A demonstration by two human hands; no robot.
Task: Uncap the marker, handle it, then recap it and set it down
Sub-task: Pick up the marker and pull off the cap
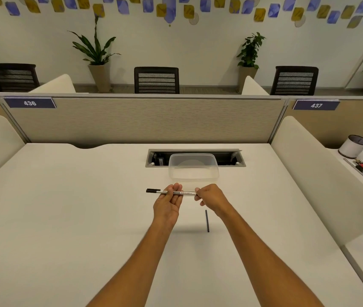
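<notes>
Now we hold the marker [171, 192] level above the desk [65, 218], our left hand [167, 203] pinching its middle, our right hand [211, 197] closed on its right end. Just beyond sits a clear tub [193, 167]; a dark cap-like piece [207, 220] lies nearer.

left grip [169, 201]: palm up, fingers curled | right grip [211, 197]: pinched, knuckles up
</notes>
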